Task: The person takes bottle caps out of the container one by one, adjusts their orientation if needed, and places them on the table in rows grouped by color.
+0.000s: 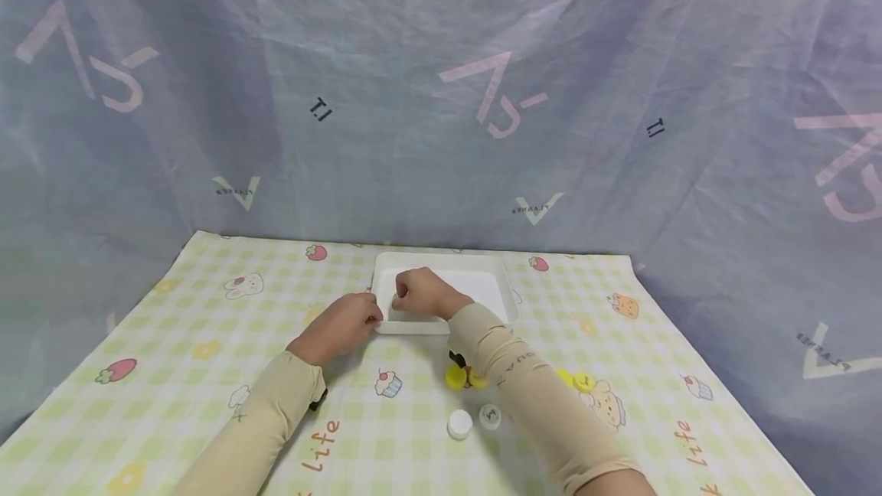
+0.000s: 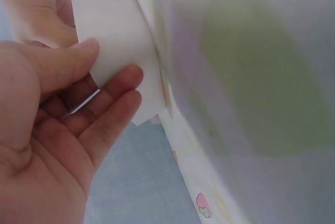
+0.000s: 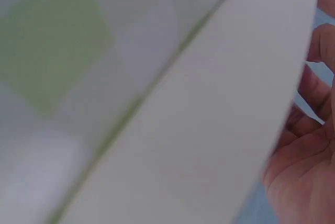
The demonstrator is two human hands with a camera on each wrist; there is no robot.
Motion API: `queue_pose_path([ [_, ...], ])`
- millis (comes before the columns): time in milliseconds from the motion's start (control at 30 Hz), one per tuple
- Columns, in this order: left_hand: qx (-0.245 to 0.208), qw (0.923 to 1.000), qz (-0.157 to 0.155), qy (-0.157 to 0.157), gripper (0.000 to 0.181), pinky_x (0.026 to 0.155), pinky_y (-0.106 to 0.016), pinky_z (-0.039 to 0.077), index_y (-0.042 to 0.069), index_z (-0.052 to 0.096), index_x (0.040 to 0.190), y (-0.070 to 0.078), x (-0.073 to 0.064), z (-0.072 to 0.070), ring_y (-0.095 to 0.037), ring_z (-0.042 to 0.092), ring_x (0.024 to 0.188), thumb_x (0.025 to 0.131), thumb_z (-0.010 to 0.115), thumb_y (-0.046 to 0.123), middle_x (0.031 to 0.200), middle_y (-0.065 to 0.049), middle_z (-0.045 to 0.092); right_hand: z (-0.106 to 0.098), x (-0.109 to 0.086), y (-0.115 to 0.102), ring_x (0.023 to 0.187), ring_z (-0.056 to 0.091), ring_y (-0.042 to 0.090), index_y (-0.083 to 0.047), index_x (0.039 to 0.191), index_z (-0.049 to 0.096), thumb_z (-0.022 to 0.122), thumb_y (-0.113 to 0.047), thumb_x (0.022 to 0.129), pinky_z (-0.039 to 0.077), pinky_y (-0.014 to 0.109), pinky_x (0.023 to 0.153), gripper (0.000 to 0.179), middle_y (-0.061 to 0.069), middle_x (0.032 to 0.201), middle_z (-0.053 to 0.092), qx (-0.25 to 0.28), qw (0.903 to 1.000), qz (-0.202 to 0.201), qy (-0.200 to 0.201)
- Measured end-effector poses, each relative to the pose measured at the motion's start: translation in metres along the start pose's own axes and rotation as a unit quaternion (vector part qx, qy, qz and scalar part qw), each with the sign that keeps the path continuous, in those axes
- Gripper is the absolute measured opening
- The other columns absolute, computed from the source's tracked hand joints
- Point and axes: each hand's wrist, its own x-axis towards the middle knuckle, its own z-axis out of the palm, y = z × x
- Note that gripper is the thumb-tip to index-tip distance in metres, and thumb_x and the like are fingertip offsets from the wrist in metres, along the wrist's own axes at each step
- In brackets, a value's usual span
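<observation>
A shallow white tray (image 1: 482, 291) stands toward the back of the table. My left hand (image 1: 347, 321) is at its near left corner; in the left wrist view the thumb (image 2: 86, 56) and curled fingers grip the white wall (image 2: 118, 30). My right hand (image 1: 423, 293) reaches over the near rim into the tray's left part, with its fingers curled downward. In the right wrist view the tray wall (image 3: 209, 103) covers part of the right hand (image 3: 309, 171), so I cannot tell whether it holds something small.
Nearer on the checked tablecloth (image 1: 207, 389) lie a white round cap (image 1: 459, 424) and another white one with dark marking (image 1: 490, 416). Yellow round caps (image 1: 455, 376) lie beside the right forearm, and more yellow ones (image 1: 583, 382) lie beyond it. A grey-blue curtain (image 1: 386, 159) hangs behind the table.
</observation>
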Motion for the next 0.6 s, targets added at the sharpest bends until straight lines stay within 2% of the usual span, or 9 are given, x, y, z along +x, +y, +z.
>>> queue_pose_path([
  [167,0.013,0.9999,-0.005,-0.004,0.023,0.065,-0.027,0.037,0.013,0.070,0.074,0.001,0.000,-0.002,-0.008,0.037,0.063,0.093,0.066,0.002,0.071,0.007,0.045,-0.022,-0.012,0.007,0.068,0.050,0.013,-0.011,0.094,0.057,0.066,-0.016,0.091,0.044,0.028,0.066,0.011,0.003,0.083,0.059,0.051,0.9981,0.012,0.033],
  [333,0.007,0.9999,-0.007,-0.002,0.036,0.066,-0.028,0.035,0.015,0.057,0.062,0.002,0.002,-0.003,-0.007,0.030,0.062,0.093,0.065,0.000,0.066,0.007,0.038,-0.043,-0.031,0.019,0.090,0.062,0.015,-0.009,0.113,0.066,0.068,-0.016,0.093,0.052,0.032,0.077,0.022,0.003,0.109,0.064,0.105,0.9932,0.009,0.049],
  [467,-0.001,1.0000,-0.007,0.001,0.036,0.066,-0.029,0.035,0.013,0.057,0.061,0.001,0.002,-0.002,-0.008,0.028,0.062,0.093,0.065,0.000,0.065,0.006,0.037,-0.060,-0.059,0.028,0.097,0.063,0.017,-0.010,0.117,0.068,0.070,-0.016,0.092,0.053,0.034,0.079,0.025,0.000,0.115,0.064,0.142,0.9882,0.010,0.058],
  [600,-0.007,0.9998,-0.017,-0.004,0.032,0.065,-0.028,0.036,0.012,0.062,0.064,-0.001,0.002,-0.001,-0.008,0.029,0.063,0.094,0.064,0.001,0.066,0.006,0.040,-0.076,-0.093,0.036,0.097,0.064,0.017,-0.008,0.112,0.066,0.072,-0.014,0.090,0.054,0.034,0.078,0.023,0.003,0.111,0.065,0.168,0.9825,-0.008,0.079],
])
